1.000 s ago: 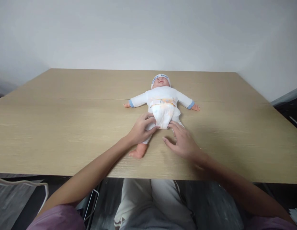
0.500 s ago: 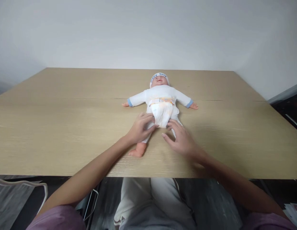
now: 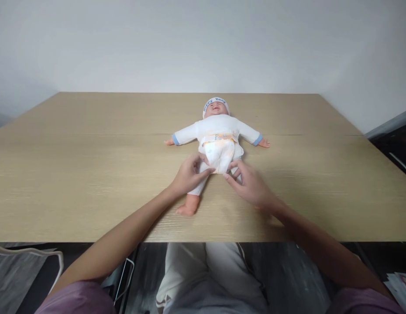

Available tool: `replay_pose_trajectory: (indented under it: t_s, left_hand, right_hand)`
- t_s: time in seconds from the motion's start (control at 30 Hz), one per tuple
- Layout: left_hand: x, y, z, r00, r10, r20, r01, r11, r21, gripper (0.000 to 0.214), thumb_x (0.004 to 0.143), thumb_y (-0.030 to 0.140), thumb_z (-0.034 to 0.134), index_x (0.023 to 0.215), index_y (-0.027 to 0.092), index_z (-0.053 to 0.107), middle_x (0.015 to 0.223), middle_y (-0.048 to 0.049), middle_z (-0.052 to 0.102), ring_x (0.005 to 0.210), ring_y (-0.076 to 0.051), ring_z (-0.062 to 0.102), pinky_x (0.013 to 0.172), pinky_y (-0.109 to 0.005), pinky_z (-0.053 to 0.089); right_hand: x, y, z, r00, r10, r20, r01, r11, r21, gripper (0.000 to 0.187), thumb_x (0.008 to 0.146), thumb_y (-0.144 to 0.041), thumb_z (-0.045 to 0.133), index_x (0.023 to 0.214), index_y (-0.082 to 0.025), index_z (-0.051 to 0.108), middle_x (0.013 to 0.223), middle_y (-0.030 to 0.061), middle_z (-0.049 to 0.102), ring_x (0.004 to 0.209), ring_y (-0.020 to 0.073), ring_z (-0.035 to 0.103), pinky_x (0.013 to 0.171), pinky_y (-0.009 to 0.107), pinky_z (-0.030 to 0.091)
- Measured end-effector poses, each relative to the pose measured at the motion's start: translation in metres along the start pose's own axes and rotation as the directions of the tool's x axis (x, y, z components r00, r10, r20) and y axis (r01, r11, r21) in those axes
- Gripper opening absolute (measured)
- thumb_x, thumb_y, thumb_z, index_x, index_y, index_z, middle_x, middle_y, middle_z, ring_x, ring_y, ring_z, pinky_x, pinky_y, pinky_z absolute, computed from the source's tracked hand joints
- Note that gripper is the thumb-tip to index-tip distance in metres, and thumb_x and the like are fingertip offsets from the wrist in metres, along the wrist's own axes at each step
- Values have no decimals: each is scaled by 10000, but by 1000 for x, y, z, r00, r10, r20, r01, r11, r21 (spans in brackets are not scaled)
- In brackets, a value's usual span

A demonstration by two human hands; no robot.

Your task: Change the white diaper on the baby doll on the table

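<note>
A baby doll (image 3: 219, 124) lies on its back on the wooden table, arms spread and head at the far end. It wears a white outfit with blue cuffs and a lettered headband. Over the outfit, a white diaper (image 3: 219, 155) with an orange-patterned waistband covers its hips. My left hand (image 3: 190, 174) curls over the doll's leg on the left, thumb and fingers closed at the diaper's leg edge. On the opposite edge, my right hand (image 3: 250, 183) has its thumb and fingertips bent in at the diaper. The doll's foot on the right is hidden behind my right hand.
The wide wooden table (image 3: 91, 174) reaches back to a pale wall (image 3: 190, 43). A dark object (image 3: 393, 144) stands past its right edge. Below the front edge are my legs, a white cable (image 3: 29, 251) at left and some papers (image 3: 401, 288) at lower right.
My right thumb has moved up and in toward the diaper's edge, nearer its fingers. My left hand has shifted slightly, with its thumb still at the diaper. The doll lies almost the same.
</note>
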State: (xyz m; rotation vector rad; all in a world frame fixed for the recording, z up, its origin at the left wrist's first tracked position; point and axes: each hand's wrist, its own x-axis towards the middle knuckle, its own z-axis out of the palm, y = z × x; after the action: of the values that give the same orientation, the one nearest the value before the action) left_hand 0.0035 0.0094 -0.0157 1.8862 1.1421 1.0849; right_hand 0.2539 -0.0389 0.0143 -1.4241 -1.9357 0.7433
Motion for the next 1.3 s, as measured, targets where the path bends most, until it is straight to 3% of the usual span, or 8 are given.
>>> replay_pose_trajectory:
  t_s: [0.1, 0.27, 0.5, 0.63, 0.87, 1.07, 1.17, 1.3]
  left_hand:
    - [-2, -2, 5, 995, -80, -53, 73, 989, -125, 381, 881, 399, 887, 1085, 231, 613, 1129, -55, 731, 1007, -224, 695, 916, -381, 548]
    - [-4, 0, 6, 984, -163, -75, 153, 980, -127, 434, 860, 413, 916, 1147, 227, 648, 1131, -64, 772, 1027, -246, 743, 938, -405, 579]
    - [-5, 9, 2, 996, -86, 0, 85, 991, 98, 250, 930, 418, 862, 1080, 232, 789, 1105, -68, 810, 1067, -301, 686, 1027, -498, 533]
    - [-3, 13, 2, 993, -101, 53, 101, 995, 12, 257, 947, 461, 847, 1048, 232, 792, 1115, -57, 811, 1073, -297, 685, 1032, -483, 525]
    - [-7, 23, -4, 970, -239, 46, 243, 936, -254, 328, 945, 523, 845, 1018, 224, 731, 972, -39, 739, 902, -228, 657, 851, -384, 555]
    - [-8, 19, -4, 980, -181, 80, 194, 957, -215, 323, 1003, 531, 776, 1105, 227, 733, 1070, -71, 748, 972, -241, 660, 854, -389, 560]
    - [-5, 17, -4, 983, -155, 102, 172, 968, -183, 329, 1009, 526, 768, 1118, 218, 735, 1109, -87, 759, 1033, -265, 673, 891, -416, 571]
    - [-3, 17, -4, 975, -191, 117, 214, 947, -238, 369, 1005, 542, 776, 1163, 209, 753, 1201, -103, 793, 1130, -292, 709, 947, -429, 592]
  right_hand:
    - [-1, 3, 1, 997, 33, -76, -32, 999, 13, 266, 980, -390, 710, 1183, -257, 599, 750, -39, 691, 606, 194, 637, 656, 333, 463]
    - [2, 10, 2, 985, 46, -168, -45, 999, 8, 241, 977, -373, 727, 1148, -256, 605, 1014, 27, 824, 622, 174, 667, 707, 340, 490]
    - [3, 7, 0, 988, -15, -155, -4, 992, -124, 135, 973, -328, 751, 1082, -253, 730, 804, -12, 773, 614, 194, 664, 824, 369, 501]
    - [3, 8, 2, 989, -81, -122, 59, 983, -177, 160, 986, -346, 743, 1104, -239, 760, 829, 6, 753, 658, 211, 655, 838, 378, 495]
    - [2, 9, 3, 987, -68, -145, 57, 996, -75, 228, 1006, -365, 710, 1195, -246, 754, 879, 26, 756, 771, 249, 711, 878, 393, 537]
    - [-3, 2, 8, 994, -5, -110, -3, 997, -75, 295, 989, -395, 743, 1249, -266, 693, 817, -7, 778, 817, 273, 771, 943, 441, 530]
    - [-2, 1, 9, 995, 41, -89, -45, 998, -46, 328, 964, -409, 770, 1235, -261, 660, 818, -5, 796, 807, 274, 770, 901, 440, 544]
    - [1, 5, 6, 992, 83, -95, -72, 991, 112, 306, 969, -410, 748, 1218, -258, 656, 1031, 49, 842, 812, 240, 767, 771, 387, 575]
